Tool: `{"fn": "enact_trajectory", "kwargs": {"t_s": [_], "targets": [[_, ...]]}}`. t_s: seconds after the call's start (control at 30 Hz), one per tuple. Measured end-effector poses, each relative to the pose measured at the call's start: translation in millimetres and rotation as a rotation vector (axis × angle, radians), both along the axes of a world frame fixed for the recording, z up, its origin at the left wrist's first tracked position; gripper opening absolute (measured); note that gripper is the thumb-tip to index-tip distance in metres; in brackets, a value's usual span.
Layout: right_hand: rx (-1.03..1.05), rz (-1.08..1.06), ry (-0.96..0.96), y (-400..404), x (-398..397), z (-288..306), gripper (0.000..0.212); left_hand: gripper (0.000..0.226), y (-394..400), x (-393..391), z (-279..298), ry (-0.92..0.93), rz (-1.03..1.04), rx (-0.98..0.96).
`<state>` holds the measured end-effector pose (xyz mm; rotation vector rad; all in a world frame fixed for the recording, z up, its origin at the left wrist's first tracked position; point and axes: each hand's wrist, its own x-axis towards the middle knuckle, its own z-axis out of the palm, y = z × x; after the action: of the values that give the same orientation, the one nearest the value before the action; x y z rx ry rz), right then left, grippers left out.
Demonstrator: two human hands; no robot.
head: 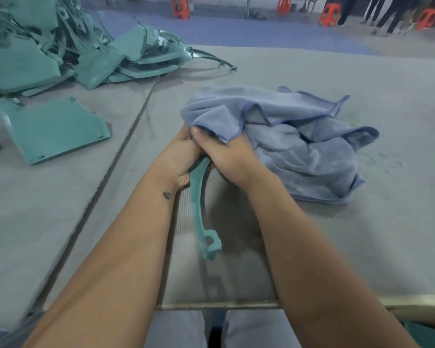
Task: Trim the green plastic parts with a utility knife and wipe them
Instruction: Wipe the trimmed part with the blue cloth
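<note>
Two hands at the middle of the grey table (312, 247), pressed together. Left hand (178, 159): fingers curled round the upper end of a long curved green plastic part (198, 209), whose ringed lower end points toward the near table edge. Right hand (226, 156): grasping a fold of the blue cloth (299, 144), which covers the part's top; remainder of cloth heaped just to the right. One flat green panel (53, 131) lies apart at left. One pile of green parts (60, 46) at far left. Several orange stools (329, 15) on the floor beyond.
</note>
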<state>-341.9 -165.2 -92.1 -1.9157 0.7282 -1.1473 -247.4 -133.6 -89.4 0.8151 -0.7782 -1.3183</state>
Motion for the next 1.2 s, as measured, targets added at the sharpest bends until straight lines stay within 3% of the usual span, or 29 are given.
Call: {"fn": "enact_trajectory", "kwargs": {"t_s": [0.07,0.13,0.23,0.33,0.4,0.53,0.63,0.73,0.83,0.97,1.07,1.17,1.2], "targets": [[-0.026,0.02,-0.064,0.8,-1.0,1.6,0.013,0.049,-0.4,0.0,0.3,-0.026,0.027,0.014],[-0.032,-0.063,-0.044,-2.7,-3.6,5.0,0.018,0.067,-1.3,1.3,1.1,-0.069,0.026,-0.004],[0.036,-0.265,0.018,-13.6,-9.0,12.2,0.028,0.078,-1.2,3.7,0.1,-0.133,-0.037,-0.049],[0.068,-0.541,0.115,-33.1,-22.1,12.6,0.033,0.077,-0.7,4.8,-0.3,-0.2,-0.037,-0.025],[0.053,-0.618,0.238,-43.1,-27.4,13.6,0.04,0.077,-0.8,4.0,0.5,-0.203,-0.036,-0.001],[-0.192,-0.581,0.514,-43.1,-2.3,18.9,0.038,0.08,0.7,1.4,0.8,-0.175,-0.023,0.0],[-0.315,-0.403,0.541,-29.0,16.6,15.3,0.044,0.08,-0.3,-0.4,-1.2,-0.11,-0.018,-0.051],[-0.207,-0.329,0.491,-34.0,2.3,12.8,0.046,0.081,-2.1,0.0,-2.5,-0.112,-0.031,-0.067],[-0.18,-0.423,0.786,-45.4,-29.6,4.3,0.045,0.077,-3.9,1.2,-4.8,-0.154,-0.023,-0.057],[-0.304,-0.591,0.748,-49.7,-48.9,-2.7,0.045,0.075,-4.4,1.1,-5.1,-0.156,0.004,-0.035],[-0.321,-0.576,0.781,-44.4,-39.5,-0.9,0.04,0.076,-3.6,0.3,-3.0,-0.1,0.018,-0.059],[-0.552,-0.436,0.543,-30.3,-28.2,3.1,0.033,0.07,-5.1,2.1,-0.7,-0.021,0.059,-0.089],[-0.424,-0.315,0.369,-23.7,-24.4,2.8,0.027,0.065,-6.1,3.2,0.0,0.007,0.087,-0.093]]}}
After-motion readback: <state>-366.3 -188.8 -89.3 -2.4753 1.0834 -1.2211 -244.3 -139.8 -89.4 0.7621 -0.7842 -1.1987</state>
